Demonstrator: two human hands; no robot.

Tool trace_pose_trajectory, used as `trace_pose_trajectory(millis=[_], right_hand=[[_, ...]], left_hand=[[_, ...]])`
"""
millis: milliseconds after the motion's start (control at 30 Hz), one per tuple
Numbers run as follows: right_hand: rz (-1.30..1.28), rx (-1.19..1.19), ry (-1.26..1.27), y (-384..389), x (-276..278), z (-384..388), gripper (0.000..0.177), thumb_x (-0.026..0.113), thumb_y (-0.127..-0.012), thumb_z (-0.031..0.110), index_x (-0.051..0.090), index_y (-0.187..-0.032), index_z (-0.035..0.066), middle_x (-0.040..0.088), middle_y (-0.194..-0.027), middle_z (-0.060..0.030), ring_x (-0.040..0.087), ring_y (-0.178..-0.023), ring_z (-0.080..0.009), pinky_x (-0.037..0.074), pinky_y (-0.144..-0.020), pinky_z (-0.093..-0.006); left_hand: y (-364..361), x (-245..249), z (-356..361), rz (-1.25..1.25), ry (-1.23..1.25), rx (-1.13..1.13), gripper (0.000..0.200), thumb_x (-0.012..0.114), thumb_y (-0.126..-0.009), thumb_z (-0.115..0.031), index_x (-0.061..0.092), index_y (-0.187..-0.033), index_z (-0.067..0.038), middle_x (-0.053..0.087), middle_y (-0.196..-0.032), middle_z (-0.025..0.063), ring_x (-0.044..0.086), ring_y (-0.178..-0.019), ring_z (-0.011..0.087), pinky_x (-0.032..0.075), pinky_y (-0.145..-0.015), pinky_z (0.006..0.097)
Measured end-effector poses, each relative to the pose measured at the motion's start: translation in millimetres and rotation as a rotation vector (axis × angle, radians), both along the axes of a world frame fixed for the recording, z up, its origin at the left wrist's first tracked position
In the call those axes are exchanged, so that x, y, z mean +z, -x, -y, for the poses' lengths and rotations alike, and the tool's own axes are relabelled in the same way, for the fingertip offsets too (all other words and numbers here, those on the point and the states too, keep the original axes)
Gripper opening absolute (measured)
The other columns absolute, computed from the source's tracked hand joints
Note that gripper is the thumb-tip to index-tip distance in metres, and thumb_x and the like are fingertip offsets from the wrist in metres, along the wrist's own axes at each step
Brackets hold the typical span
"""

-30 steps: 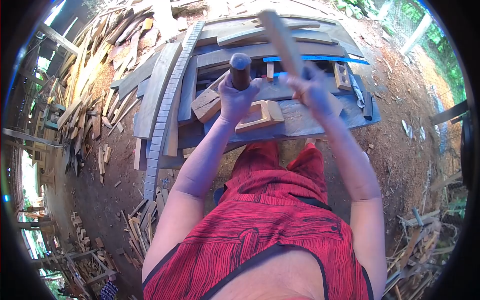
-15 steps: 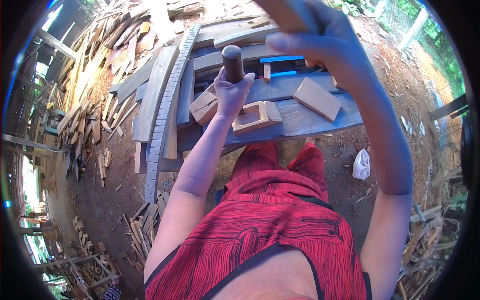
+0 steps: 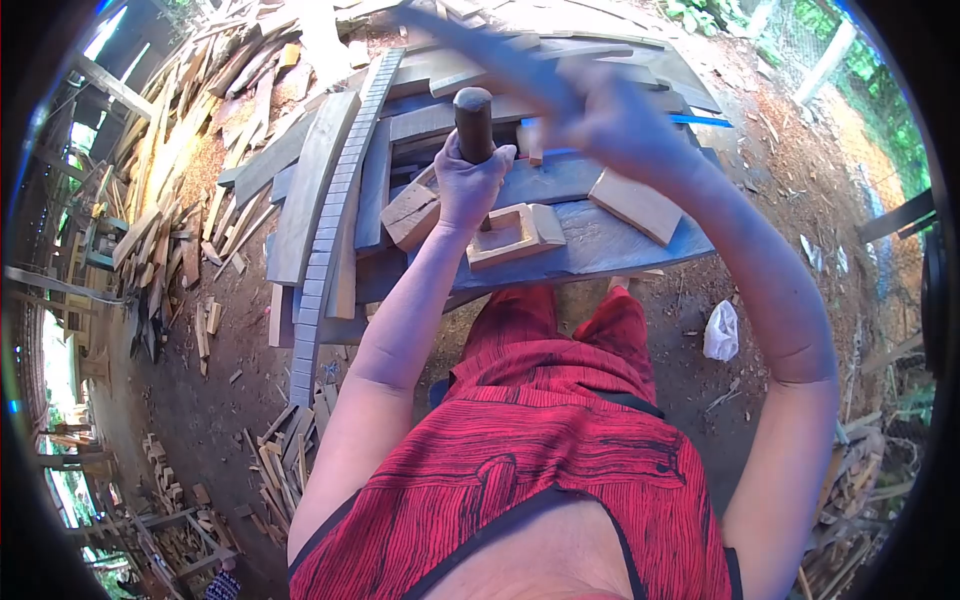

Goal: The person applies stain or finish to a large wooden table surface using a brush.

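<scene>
My left hand (image 3: 470, 190) is wrapped round the thick handle of a chisel (image 3: 473, 122), held nearly upright. Its lower end reaches into a wooden block (image 3: 548, 232) with a squared hollow cut in it. Most of the blade is hidden by my hand and wrist. Up and to the right, my right hand (image 3: 620, 120) grips a long wooden striking stick (image 3: 480, 55), smeared by motion and slanting to the upper left. That stick is above the chisel's handle end and apart from it.
The blocks stand on a plank-topped bench (image 3: 610, 240). A flat wood block (image 3: 637, 205) lies to the right, another cracked block (image 3: 411, 212) to the left. A long strip marked with crosslines (image 3: 335, 200) runs along the left side. A white plastic bag (image 3: 721, 331) is on the ground.
My right hand has swung down and to the left with the wooden striking stick, which now points across the bench. My left hand and the chisel have barely moved.
</scene>
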State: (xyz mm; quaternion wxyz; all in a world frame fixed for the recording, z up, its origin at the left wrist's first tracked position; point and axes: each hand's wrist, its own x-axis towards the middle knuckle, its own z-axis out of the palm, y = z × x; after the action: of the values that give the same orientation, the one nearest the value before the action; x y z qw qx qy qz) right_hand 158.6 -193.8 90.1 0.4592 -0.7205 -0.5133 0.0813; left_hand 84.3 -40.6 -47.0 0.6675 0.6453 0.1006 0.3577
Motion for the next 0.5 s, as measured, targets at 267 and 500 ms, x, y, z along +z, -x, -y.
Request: trace_pose_trajectory(millis=[267, 500], right_hand=[[-0.217, -0.104, -0.137, 10.7, 47.2, 12.1, 0.034, 0.075, -0.069, 0.033, 0.063, -0.084, 0.005, 0.049, -0.06, 0.0047, 0.044, -0.051, -0.0036, 0.033, -0.044, -0.0227], [-0.068, 0.045, 0.18, -9.6, 7.7, 9.7, 0.034, 0.074, -0.064, 0.02, 0.062, -0.088, 0.001, 0.055, -0.068, 0.0016, 0.051, -0.061, -0.0062, 0.041, -0.055, -0.0225]], left_hand=[[2.4, 1.3, 0.3, -0.08, 0.003, -0.02, 0.017, 0.069, -0.073, -0.002, 0.054, -0.08, -0.005, 0.055, -0.063, -0.0025, 0.051, -0.053, 0.0036, 0.043, -0.05, 0.0205], [-3.3, -0.4, 2.3, 0.005, -0.002, -0.003, 0.018, 0.07, -0.073, -0.003, 0.053, -0.076, -0.006, 0.055, -0.061, -0.0019, 0.05, -0.05, 0.0036, 0.041, -0.046, 0.0197]])
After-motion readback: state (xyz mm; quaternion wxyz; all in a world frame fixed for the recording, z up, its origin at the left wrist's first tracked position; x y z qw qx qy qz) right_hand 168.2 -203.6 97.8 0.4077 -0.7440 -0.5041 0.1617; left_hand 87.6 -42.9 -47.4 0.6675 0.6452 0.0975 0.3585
